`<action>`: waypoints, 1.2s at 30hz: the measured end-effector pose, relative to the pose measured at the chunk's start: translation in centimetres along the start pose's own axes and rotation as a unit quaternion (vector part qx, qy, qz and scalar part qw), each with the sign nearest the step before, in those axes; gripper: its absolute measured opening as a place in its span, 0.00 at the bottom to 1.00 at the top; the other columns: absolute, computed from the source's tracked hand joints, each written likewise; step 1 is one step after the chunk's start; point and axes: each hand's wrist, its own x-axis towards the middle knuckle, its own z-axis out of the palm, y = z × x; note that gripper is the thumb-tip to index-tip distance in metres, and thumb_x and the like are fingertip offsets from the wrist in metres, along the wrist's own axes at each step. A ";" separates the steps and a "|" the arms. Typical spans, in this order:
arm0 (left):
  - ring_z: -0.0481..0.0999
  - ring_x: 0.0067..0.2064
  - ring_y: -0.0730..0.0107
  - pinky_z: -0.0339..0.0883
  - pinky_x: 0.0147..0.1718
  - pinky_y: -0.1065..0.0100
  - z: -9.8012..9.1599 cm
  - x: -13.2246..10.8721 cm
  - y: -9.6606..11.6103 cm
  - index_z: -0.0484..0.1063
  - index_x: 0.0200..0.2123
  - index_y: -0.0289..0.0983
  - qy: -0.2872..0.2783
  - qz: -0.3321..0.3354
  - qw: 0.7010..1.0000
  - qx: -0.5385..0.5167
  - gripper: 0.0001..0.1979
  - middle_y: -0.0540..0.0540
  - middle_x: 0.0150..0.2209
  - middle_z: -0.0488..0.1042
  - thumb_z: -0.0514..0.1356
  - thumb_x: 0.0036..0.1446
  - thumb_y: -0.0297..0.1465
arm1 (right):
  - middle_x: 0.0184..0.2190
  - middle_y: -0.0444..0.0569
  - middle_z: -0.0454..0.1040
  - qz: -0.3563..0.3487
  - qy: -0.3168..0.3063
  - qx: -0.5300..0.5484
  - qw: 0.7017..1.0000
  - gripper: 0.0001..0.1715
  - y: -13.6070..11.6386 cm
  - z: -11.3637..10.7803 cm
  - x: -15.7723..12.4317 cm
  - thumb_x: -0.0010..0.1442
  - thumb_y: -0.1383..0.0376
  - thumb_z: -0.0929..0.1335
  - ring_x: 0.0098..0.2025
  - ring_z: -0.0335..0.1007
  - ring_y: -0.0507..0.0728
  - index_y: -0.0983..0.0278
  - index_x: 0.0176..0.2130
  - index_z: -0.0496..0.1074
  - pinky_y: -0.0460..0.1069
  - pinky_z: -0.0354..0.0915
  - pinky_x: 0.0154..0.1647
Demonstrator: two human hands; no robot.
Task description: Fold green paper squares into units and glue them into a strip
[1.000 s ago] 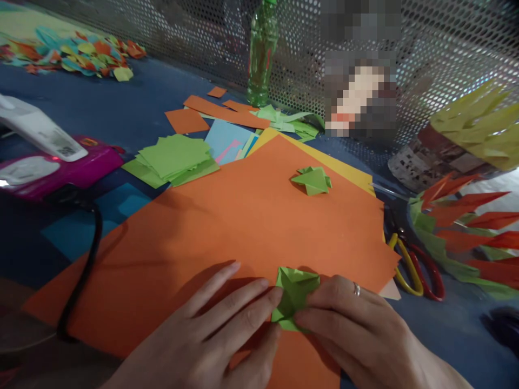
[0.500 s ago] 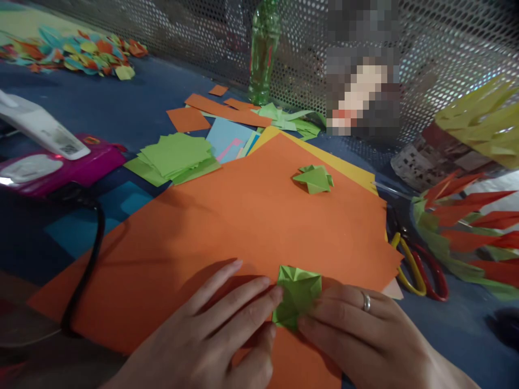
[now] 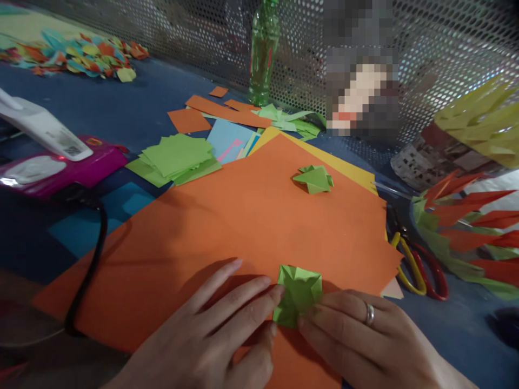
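Observation:
A small green square of folded paper [image 3: 299, 296] with crease lines lies on the large orange sheets [image 3: 227, 216]. At its lower right corner, my right hand [image 3: 360, 335] pinches the edge between thumb and fingers; a ring shows on one finger. My left hand [image 3: 227, 329] rests flat with its fingers spread, the index fingertip touching the square's left edge and the thumb just below. Farther up the orange sheet sits a second folded green paper piece [image 3: 314, 179], apart from both hands.
Left of the sheets are a stack of green paper squares [image 3: 178, 156], a pink device [image 3: 81, 167] and a black cable [image 3: 95, 259]. To the right lie scissors [image 3: 413, 265] beside an orange-and-green paper craft [image 3: 458, 232]. A green bottle [image 3: 264, 59] stands by the mesh panel [image 3: 203, 38].
Very little differs. My right hand has shifted slightly to the right and down while still at the square's corner; the left hand and the paper stay in place.

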 end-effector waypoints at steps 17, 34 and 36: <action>0.73 0.59 0.59 0.45 0.69 0.45 0.2 -0.3 -0.5 0.76 0.51 0.39 -0.013 0.038 0.998 0.055 0.17 0.42 0.55 0.76 0.49 0.69 0.26 | 0.26 0.47 0.80 0.003 0.076 -0.019 0.997 0.23 -0.7 0.9 -0.1 0.70 0.76 0.57 0.28 0.76 0.53 0.66 0.37 0.78 0.48 0.76 0.30; 0.72 0.58 0.61 0.44 0.70 0.48 0.2 0.1 -0.2 0.77 0.49 0.40 -0.007 0.021 0.999 0.045 0.16 0.46 0.53 0.78 0.49 0.70 0.28 | 0.31 0.48 0.82 0.047 0.027 0.032 0.998 0.18 0.3 -0.6 0.7 0.70 0.75 0.62 0.33 0.79 0.55 0.66 0.38 0.79 0.48 0.76 0.35; 0.72 0.58 0.60 0.45 0.69 0.47 0.1 0.1 -0.1 0.77 0.49 0.39 -0.011 0.014 0.999 0.044 0.17 0.45 0.53 0.77 0.49 0.71 0.29 | 0.31 0.48 0.82 0.042 0.015 0.015 0.999 0.17 0.1 -0.6 0.6 0.69 0.75 0.63 0.33 0.79 0.55 0.66 0.37 0.79 0.49 0.75 0.34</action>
